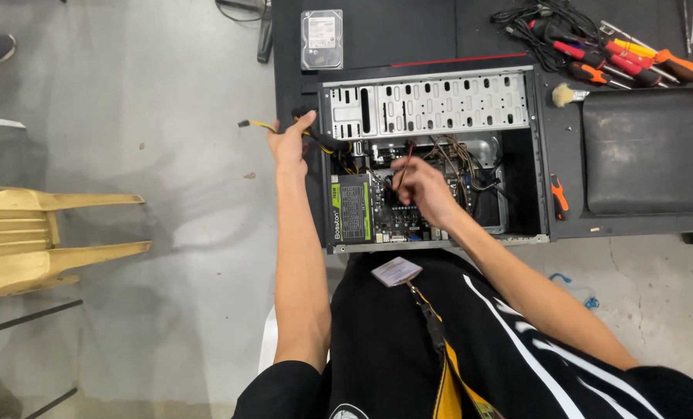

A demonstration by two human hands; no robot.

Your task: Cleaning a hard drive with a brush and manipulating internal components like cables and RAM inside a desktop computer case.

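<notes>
Hands inside an open computer case (432, 155)

The left hand (291, 143) grips a bunch of cables (327, 141). The right hand (424, 190) pinches a thin tool (403, 167) over the board (408, 217).

light: bright, even | shadows: soft, faint | focus: sharp | edges: slight wide-angle bend

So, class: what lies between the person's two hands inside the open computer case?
In the head view, the power supply unit and yellow cables lie between the left hand and right hand.
</notes>
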